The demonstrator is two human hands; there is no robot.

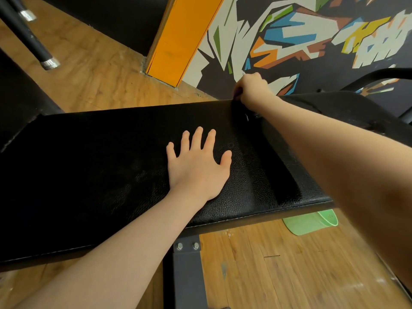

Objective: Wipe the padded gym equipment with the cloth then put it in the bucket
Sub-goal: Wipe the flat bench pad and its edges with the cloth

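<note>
Head cam shows one black padded bench [124, 175]. My left hand [198, 166] lies flat on it, fingers spread. Right hand [252, 88] is fisted at the far edge, beyond the left, gripping a dark cloth [236, 93] that's mostly hidden. Cloth looks soft and light, so I'd bunch it anywhere. One green bucket [312, 221] sits below the right forearm, under the bench's near edge.

Left hand [198, 166] lay flat mid-frame on black padded leather bench [89, 175]; right hand [252, 88] at its far edge; green plastic bucket [310, 221] beneath, lower right.
</note>
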